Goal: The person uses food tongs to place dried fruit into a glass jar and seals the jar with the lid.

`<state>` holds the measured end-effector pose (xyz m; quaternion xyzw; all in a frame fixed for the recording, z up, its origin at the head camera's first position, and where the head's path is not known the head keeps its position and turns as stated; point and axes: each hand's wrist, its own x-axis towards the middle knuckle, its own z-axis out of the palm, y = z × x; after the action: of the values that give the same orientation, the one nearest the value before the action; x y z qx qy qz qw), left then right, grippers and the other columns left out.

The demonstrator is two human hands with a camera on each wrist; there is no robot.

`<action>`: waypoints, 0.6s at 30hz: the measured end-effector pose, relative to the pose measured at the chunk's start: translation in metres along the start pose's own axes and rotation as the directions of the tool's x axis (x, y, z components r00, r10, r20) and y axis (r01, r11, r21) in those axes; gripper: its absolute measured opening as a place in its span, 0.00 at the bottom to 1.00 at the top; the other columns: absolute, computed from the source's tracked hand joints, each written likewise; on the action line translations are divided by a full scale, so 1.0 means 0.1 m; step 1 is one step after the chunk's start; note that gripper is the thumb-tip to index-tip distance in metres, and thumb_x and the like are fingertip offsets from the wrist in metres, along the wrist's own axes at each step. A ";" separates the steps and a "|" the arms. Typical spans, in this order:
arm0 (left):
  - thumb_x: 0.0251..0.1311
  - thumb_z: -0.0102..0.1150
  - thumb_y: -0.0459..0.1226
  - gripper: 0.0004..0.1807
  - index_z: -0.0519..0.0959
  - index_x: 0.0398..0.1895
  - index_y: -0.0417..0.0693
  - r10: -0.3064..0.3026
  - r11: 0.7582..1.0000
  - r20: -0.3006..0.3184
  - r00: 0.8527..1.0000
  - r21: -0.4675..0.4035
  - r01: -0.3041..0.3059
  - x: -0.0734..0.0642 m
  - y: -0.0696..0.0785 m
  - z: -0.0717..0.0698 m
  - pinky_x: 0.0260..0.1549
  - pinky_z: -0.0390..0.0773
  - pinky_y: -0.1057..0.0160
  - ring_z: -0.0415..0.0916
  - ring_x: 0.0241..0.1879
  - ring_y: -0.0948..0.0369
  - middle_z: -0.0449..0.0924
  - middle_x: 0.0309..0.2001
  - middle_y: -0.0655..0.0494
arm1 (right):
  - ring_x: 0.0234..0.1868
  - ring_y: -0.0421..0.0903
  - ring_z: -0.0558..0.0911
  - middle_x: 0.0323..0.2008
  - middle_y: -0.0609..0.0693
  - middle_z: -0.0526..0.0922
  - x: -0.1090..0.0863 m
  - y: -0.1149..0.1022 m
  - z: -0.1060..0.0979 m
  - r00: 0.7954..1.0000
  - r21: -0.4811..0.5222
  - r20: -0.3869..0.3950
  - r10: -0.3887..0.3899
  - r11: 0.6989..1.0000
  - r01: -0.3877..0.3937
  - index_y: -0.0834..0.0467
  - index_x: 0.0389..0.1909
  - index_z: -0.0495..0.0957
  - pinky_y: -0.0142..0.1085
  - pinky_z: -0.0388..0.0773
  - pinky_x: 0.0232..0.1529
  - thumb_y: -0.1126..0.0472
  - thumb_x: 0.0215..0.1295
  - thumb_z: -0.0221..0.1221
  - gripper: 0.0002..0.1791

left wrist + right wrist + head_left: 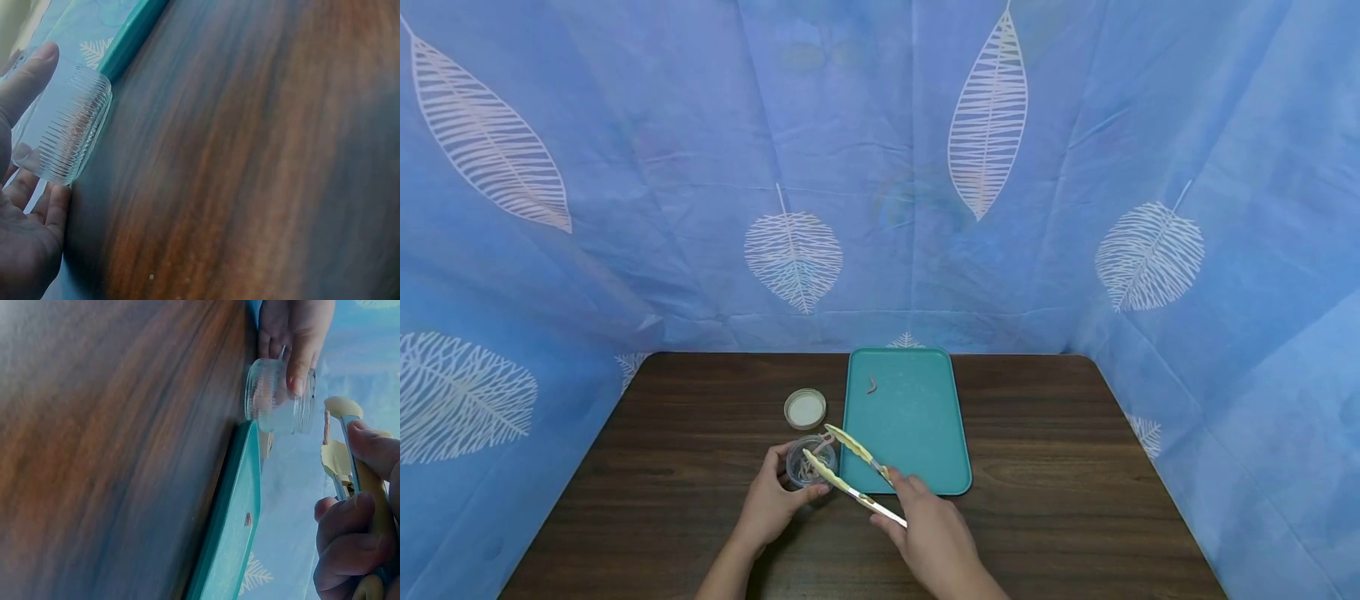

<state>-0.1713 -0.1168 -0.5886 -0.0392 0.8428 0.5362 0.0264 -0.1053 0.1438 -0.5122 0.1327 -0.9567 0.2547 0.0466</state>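
Observation:
My left hand point(771, 502) grips a small clear jar point(794, 469) by its sides, fingers on one side and thumb on the other. Thin pinkish worm-like strips point(808, 472) lie inside the jar. My right hand point(936, 537) holds metal tongs point(867, 501) with pale yellow tips, spread apart over the jar's mouth. In the right wrist view, a pinkish strip point(326, 428) shows between the two tips; whether they pinch it I cannot tell. Another curved strip point(872, 386) lies on the teal tray point(917, 425), near its far left corner.
A round lid point(806, 409) with a pale centre lies on the dark wooden table point(1037, 467), behind the jar and left of the tray. A blue cloth point(880, 167) with white leaf prints hangs behind and beside the table.

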 end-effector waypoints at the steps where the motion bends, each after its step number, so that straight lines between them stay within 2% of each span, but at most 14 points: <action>1: 0.50 0.88 0.48 0.51 0.69 0.74 0.47 0.002 1.000 -0.002 1.000 0.002 -0.002 0.00 0.00 0.00 0.74 0.74 0.40 0.77 0.71 0.45 0.80 0.70 0.42 | 0.21 0.33 0.67 0.40 0.49 0.86 -0.01 -0.01 0.00 1.000 -0.001 0.002 -0.004 1.000 0.004 0.57 0.71 0.80 0.31 0.66 0.22 0.46 0.65 0.76 0.37; 6: 0.50 0.89 0.44 0.50 0.69 0.74 0.46 0.000 1.000 -0.011 1.000 0.012 0.000 0.01 -0.01 0.00 0.73 0.76 0.42 0.77 0.71 0.45 0.81 0.70 0.43 | 0.21 0.33 0.67 0.41 0.49 0.87 -0.05 -0.04 0.02 1.000 -0.007 0.020 -0.009 1.000 0.009 0.57 0.71 0.79 0.31 0.67 0.23 0.45 0.65 0.75 0.37; 12: 0.50 0.88 0.40 0.48 0.70 0.74 0.47 -0.004 1.000 -0.012 1.000 0.011 0.004 0.01 -0.03 0.00 0.68 0.79 0.49 0.79 0.69 0.47 0.81 0.70 0.44 | 0.22 0.35 0.73 0.42 0.49 0.87 -0.06 -0.05 0.03 1.000 -0.016 0.022 -0.018 1.000 0.019 0.57 0.71 0.80 0.33 0.72 0.24 0.45 0.65 0.76 0.37; 18: 0.51 0.87 0.39 0.48 0.70 0.74 0.49 -0.006 1.000 -0.002 1.000 -0.027 0.006 0.01 -0.04 0.00 0.68 0.81 0.44 0.79 0.69 0.44 0.80 0.70 0.43 | 0.23 0.36 0.76 0.41 0.48 0.86 -0.06 -0.05 0.04 1.000 -0.026 0.021 -0.024 0.999 0.024 0.57 0.71 0.80 0.35 0.74 0.25 0.44 0.65 0.75 0.38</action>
<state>-0.1720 -0.1185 -0.5928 -0.0426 0.8355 0.5473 0.0264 -0.0984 0.1388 -0.5136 0.1461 -0.9588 0.2400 0.0417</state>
